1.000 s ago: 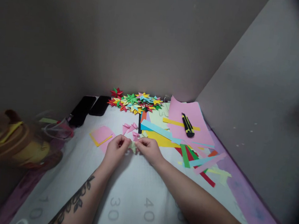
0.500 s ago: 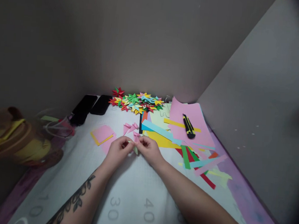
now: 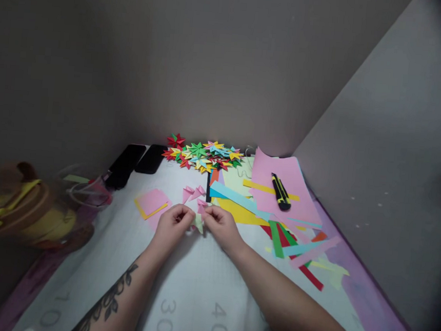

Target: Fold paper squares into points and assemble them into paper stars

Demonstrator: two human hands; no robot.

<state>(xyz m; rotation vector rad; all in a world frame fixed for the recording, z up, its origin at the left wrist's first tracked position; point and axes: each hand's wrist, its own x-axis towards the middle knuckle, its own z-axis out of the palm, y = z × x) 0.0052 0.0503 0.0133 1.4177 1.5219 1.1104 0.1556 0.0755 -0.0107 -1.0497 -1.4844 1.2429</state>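
My left hand and my right hand meet over the middle of the white mat, thumbs and fingertips pinched. Between them is a small pale green folded paper piece, its pointed end hanging down; the fingers partly hide it. Just behind the fingertips shows a pink folded paper piece; whether it is joined to the green one I cannot tell. More pink folded pieces lie beyond. Left of my left hand are pink paper squares with a yellow edge beneath.
Colourful folded paper stars are heaped along the wall. To the right lie a pink sheet, a box cutter and scattered paper strips. Dark phone-like slabs and a clay pot stand at the left.
My fingertips have drawn slightly apart, and more of the pale green folded piece shows between them. The whole view has shifted a little.
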